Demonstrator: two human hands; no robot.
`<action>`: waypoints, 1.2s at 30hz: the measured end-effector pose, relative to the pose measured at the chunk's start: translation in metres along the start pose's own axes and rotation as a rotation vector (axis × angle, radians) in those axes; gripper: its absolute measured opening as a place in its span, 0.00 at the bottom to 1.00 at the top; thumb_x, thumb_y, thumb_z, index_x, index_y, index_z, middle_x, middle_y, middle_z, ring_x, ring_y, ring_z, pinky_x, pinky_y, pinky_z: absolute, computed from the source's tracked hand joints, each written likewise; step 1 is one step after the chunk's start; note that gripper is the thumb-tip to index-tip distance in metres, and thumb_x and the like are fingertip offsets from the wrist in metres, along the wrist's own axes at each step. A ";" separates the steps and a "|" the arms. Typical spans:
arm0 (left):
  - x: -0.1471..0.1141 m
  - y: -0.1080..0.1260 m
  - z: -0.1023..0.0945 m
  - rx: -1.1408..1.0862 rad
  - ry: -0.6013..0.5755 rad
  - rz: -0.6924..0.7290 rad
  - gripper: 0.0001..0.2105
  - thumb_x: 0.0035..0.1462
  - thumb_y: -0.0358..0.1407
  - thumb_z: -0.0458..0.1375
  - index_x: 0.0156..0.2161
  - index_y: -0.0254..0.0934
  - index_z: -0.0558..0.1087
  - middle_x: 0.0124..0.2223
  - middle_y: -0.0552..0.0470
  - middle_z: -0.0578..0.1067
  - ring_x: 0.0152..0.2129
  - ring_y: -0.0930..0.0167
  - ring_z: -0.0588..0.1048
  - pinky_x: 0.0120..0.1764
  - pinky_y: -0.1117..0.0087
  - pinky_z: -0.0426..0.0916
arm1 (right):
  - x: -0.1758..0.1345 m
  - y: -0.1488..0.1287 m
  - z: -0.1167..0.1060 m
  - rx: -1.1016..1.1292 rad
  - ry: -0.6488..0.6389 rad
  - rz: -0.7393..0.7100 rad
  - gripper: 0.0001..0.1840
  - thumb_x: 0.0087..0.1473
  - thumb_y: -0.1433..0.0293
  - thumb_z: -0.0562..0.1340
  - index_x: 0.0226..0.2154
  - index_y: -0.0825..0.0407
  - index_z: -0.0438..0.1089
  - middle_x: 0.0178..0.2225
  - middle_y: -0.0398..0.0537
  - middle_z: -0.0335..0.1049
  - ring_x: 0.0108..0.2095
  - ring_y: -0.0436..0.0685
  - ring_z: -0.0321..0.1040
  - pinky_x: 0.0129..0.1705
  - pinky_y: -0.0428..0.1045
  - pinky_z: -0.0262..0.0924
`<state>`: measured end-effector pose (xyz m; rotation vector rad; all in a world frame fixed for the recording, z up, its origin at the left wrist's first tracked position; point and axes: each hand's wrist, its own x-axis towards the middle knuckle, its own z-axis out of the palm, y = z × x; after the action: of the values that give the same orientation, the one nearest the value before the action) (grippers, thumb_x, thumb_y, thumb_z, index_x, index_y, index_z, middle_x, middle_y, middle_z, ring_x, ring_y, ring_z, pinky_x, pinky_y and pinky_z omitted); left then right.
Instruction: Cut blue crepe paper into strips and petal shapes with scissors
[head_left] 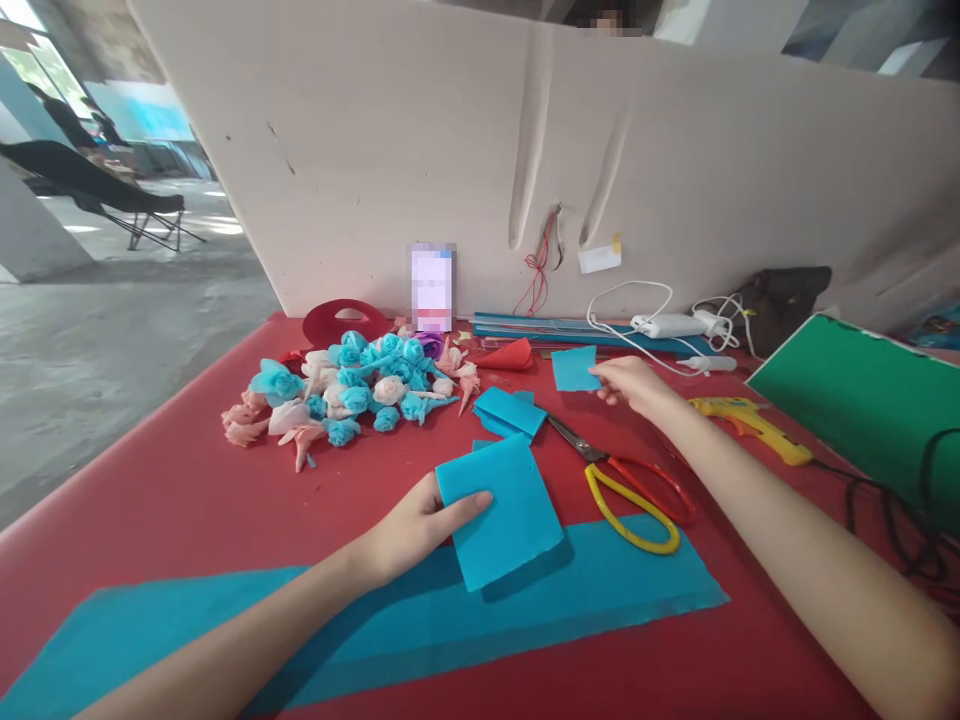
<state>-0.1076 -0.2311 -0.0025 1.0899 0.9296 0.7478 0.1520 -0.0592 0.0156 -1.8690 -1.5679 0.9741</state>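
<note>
My left hand (427, 525) grips a folded square of blue crepe paper (510, 520), thumb flat on top and the other fingers hidden beneath. Farther off to the right, my right hand (626, 385) pinches a smaller blue paper square (574, 369) by its right edge. Between the hands lie scissors (592, 453) with one red and one yellow handle loop, their blades pointing to a folded blue paper piece (510, 412). Under my left hand and the scissors stretches a long blue paper strip (375, 625).
Blue, white and pink paper flowers (360, 385) are heaped at the left back of the red table (300, 520). A phone (433, 285) leans on the white panel. To the right are a yellow glue gun (754, 425), a green board (877, 400), white cables and a power strip (667, 325).
</note>
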 end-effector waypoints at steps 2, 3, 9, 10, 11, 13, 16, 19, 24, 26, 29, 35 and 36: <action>0.000 0.001 0.000 0.002 -0.003 0.003 0.20 0.52 0.49 0.61 0.46 0.38 0.73 0.48 0.49 0.77 0.44 0.63 0.75 0.44 0.67 0.71 | 0.020 0.001 0.001 -0.078 0.021 0.030 0.18 0.58 0.64 0.59 0.48 0.56 0.65 0.47 0.53 0.67 0.42 0.57 0.68 0.42 0.56 0.66; 0.000 0.001 0.000 0.004 -0.005 0.004 0.20 0.52 0.49 0.61 0.45 0.38 0.73 0.48 0.49 0.77 0.44 0.63 0.75 0.44 0.67 0.71 | 0.027 0.001 0.002 -0.123 0.037 0.032 0.18 0.58 0.64 0.59 0.49 0.56 0.65 0.47 0.53 0.67 0.42 0.57 0.68 0.42 0.56 0.66; 0.000 0.001 0.000 0.003 -0.019 0.011 0.20 0.51 0.49 0.61 0.44 0.37 0.73 0.47 0.49 0.77 0.43 0.62 0.75 0.43 0.67 0.71 | 0.043 0.006 0.010 -0.423 0.166 -0.165 0.18 0.58 0.64 0.59 0.50 0.53 0.64 0.51 0.52 0.64 0.46 0.59 0.66 0.46 0.59 0.64; 0.000 0.001 0.000 0.001 -0.019 0.011 0.20 0.51 0.49 0.61 0.44 0.37 0.73 0.47 0.49 0.77 0.43 0.62 0.75 0.43 0.67 0.71 | 0.044 0.007 0.012 -0.461 0.145 -0.226 0.18 0.58 0.64 0.58 0.50 0.52 0.64 0.51 0.52 0.64 0.47 0.59 0.66 0.46 0.59 0.64; 0.000 0.001 0.000 0.000 -0.018 0.012 0.20 0.51 0.49 0.61 0.44 0.37 0.73 0.47 0.49 0.77 0.44 0.62 0.75 0.43 0.67 0.71 | 0.044 0.008 0.015 -0.492 0.108 -0.287 0.18 0.58 0.64 0.58 0.50 0.53 0.64 0.51 0.52 0.65 0.46 0.58 0.66 0.46 0.59 0.64; 0.001 0.000 0.000 -0.004 -0.024 0.014 0.21 0.51 0.50 0.61 0.45 0.37 0.73 0.47 0.49 0.77 0.44 0.62 0.75 0.43 0.67 0.71 | 0.044 0.008 0.021 -0.541 0.023 -0.397 0.17 0.58 0.64 0.58 0.49 0.52 0.65 0.50 0.52 0.65 0.46 0.58 0.66 0.46 0.58 0.64; 0.002 0.000 0.000 -0.013 -0.031 0.018 0.23 0.50 0.51 0.62 0.46 0.36 0.73 0.47 0.48 0.77 0.44 0.62 0.75 0.44 0.66 0.71 | 0.047 0.008 0.030 -0.581 -0.060 -0.519 0.16 0.59 0.65 0.58 0.48 0.51 0.66 0.51 0.52 0.65 0.46 0.57 0.66 0.46 0.58 0.64; 0.002 0.000 0.000 -0.010 -0.026 0.020 0.24 0.49 0.51 0.62 0.46 0.35 0.73 0.47 0.47 0.77 0.43 0.62 0.75 0.43 0.66 0.71 | 0.052 0.007 0.035 -0.592 -0.092 -0.591 0.15 0.59 0.65 0.57 0.48 0.51 0.66 0.51 0.52 0.65 0.45 0.57 0.67 0.46 0.58 0.64; 0.001 0.000 0.001 -0.007 -0.011 0.012 0.25 0.48 0.52 0.62 0.47 0.36 0.72 0.47 0.48 0.77 0.41 0.63 0.76 0.42 0.67 0.71 | 0.062 0.003 0.043 -0.555 -0.061 -0.642 0.16 0.59 0.64 0.58 0.49 0.51 0.65 0.51 0.52 0.65 0.46 0.57 0.67 0.46 0.58 0.64; 0.001 0.000 0.000 -0.005 -0.014 0.021 0.25 0.49 0.51 0.62 0.48 0.37 0.72 0.46 0.48 0.78 0.40 0.64 0.76 0.41 0.68 0.71 | 0.066 0.001 0.048 -0.532 -0.023 -0.648 0.17 0.58 0.64 0.58 0.49 0.52 0.65 0.51 0.52 0.65 0.46 0.58 0.67 0.45 0.58 0.64; 0.002 -0.002 -0.001 -0.013 -0.028 0.042 0.24 0.50 0.50 0.62 0.48 0.37 0.73 0.45 0.49 0.78 0.39 0.65 0.76 0.42 0.68 0.71 | 0.073 -0.005 0.057 -0.494 0.039 -0.652 0.18 0.58 0.64 0.59 0.49 0.53 0.65 0.50 0.52 0.66 0.45 0.58 0.67 0.45 0.59 0.65; 0.003 -0.005 -0.003 -0.024 -0.055 0.076 0.21 0.53 0.48 0.61 0.47 0.37 0.73 0.44 0.50 0.78 0.39 0.66 0.76 0.41 0.70 0.71 | 0.081 -0.021 0.069 -0.393 0.138 -0.692 0.17 0.58 0.64 0.59 0.48 0.54 0.65 0.48 0.51 0.67 0.43 0.57 0.68 0.43 0.57 0.66; 0.003 -0.006 -0.003 -0.030 -0.059 0.082 0.20 0.53 0.48 0.61 0.47 0.38 0.73 0.44 0.50 0.78 0.39 0.67 0.76 0.41 0.70 0.71 | 0.080 -0.023 0.068 -0.377 0.161 -0.706 0.17 0.58 0.64 0.59 0.48 0.54 0.65 0.47 0.51 0.67 0.43 0.57 0.68 0.43 0.57 0.66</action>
<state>-0.1088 -0.2293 -0.0090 1.1231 0.8255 0.7904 0.0905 0.0193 -0.0242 -1.3650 -2.1809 0.2206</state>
